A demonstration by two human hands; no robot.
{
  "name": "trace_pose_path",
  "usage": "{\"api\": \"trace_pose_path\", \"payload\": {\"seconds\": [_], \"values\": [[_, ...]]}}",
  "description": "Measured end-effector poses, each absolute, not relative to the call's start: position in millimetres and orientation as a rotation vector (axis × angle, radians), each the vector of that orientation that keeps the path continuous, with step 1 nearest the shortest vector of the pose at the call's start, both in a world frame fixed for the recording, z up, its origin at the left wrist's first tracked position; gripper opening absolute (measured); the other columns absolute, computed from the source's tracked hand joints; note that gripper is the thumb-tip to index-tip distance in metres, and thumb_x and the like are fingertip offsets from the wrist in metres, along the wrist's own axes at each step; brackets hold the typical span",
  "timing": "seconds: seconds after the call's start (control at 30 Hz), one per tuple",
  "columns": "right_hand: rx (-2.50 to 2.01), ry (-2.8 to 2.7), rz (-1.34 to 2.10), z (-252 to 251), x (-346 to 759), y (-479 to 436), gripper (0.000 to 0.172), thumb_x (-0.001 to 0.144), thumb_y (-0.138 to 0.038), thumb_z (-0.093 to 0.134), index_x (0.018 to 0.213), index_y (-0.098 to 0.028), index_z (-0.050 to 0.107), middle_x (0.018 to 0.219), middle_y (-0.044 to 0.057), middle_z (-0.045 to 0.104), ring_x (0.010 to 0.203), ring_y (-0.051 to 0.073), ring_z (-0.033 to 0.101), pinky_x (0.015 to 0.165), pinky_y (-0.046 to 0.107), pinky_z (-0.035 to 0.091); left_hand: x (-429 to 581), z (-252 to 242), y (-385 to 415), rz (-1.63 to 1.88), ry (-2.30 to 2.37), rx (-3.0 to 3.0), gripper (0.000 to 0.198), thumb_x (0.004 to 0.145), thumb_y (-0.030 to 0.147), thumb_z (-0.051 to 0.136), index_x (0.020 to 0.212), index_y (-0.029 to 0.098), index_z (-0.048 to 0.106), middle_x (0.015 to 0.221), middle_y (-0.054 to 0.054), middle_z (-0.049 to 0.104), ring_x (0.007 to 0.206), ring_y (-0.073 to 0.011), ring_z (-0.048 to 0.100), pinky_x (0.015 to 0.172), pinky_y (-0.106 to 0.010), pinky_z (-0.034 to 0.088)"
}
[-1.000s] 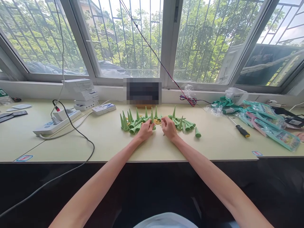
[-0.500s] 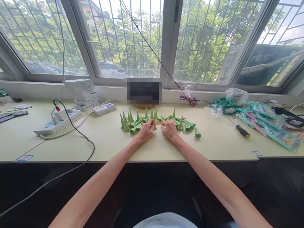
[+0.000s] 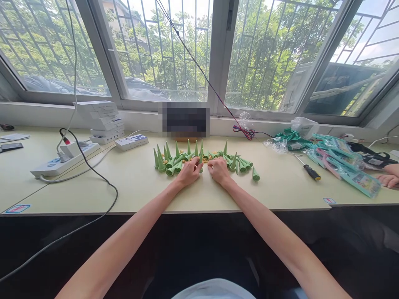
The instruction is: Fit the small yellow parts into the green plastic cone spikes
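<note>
My left hand is closed around a green cone, which stands point up between its fingers. Just to the right, my right hand is held in a pinch, and whatever sits in its fingertips is too small or hidden to make out. Around both hands spread several more green cones. Some stand upright, like the cone at the left end; others lie on their sides, like the cone at the right end. Small yellow pieces lie among them, partly covered by the hands.
On the left are a power strip, stacked white boxes and a black cable. A screwdriver and teal plastic-wrapped packets lie on the right. Another person's hand rests at the right edge.
The view has turned slightly right, so the table's contents sit further left in the picture. More of the other person's hand shows. My left hand keeps its cone; my right hand stays pinched.
</note>
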State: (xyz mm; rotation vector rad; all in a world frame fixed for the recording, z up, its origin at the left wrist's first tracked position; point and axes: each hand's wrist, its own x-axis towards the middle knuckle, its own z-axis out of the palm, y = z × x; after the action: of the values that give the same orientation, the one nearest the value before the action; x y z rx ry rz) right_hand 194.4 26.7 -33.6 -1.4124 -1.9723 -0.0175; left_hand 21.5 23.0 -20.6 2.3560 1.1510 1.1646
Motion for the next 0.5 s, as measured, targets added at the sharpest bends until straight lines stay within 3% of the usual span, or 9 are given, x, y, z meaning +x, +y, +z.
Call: {"api": "trace_pose_path", "payload": {"seconds": [0.17,0.5], "values": [[-1.399,-1.98,-0.036,-35.8,194.3,28.4,0.023,0.086,-0.014,0.055,0.071,-0.019,0.072,0.075,0.009,0.061,0.083,0.023,0.046,0.078,0.036,0.031,22.1,-20.2,22.0,1.156,1.158,2.382,0.019,0.094,0.033,0.046,0.08,0.02,0.044,0.065,0.001,0.055,0.054,-0.0123,0.046,0.056,-0.027,0.035],[-1.322,-2.024,0.028,-37.5,191.4,28.0,0.014,0.088,-0.02,0.06,0.079,-0.02,0.072,0.089,0.009,0.061,0.093,0.025,0.045,0.085,0.039,0.034,22.2,-20.0,22.0,1.212,1.157,2.378,0.02,0.094,0.032,0.047,0.078,0.021,0.042,0.063,0.002,0.051,0.053,-0.0114,0.043,0.056,-0.026,0.033]]}}
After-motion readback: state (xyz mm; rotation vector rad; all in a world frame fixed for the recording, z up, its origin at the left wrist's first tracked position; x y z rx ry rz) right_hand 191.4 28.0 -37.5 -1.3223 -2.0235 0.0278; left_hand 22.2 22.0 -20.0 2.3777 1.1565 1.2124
